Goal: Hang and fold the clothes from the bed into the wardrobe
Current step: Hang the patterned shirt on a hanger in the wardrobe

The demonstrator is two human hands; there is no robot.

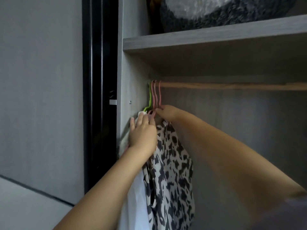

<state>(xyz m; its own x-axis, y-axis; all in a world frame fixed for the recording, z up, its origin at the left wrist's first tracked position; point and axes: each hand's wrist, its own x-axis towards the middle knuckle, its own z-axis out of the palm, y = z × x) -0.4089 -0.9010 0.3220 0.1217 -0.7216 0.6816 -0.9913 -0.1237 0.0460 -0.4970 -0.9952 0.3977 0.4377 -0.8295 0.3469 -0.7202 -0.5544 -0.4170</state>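
Inside the wardrobe a wooden rail [232, 86] carries a green hanger [150, 98] and two pink hangers [157, 97] bunched at its left end. A black-and-white patterned garment [172, 171] hangs from a pink hanger, with a white garment [134, 193] to its left. My left hand [142, 131] rests on the clothes by the hangers' shoulders, fingers curled over the fabric and a pink hanger. My right hand [167, 112] pinches the neck of the rightmost pink hanger just above the patterned garment.
The wardrobe's side panel [131, 63] is right beside the hangers. A shelf [207, 40] above the rail holds a grey fluffy item [224, 12]. A black door frame [98, 80] and grey wall lie left. The rail to the right is bare.
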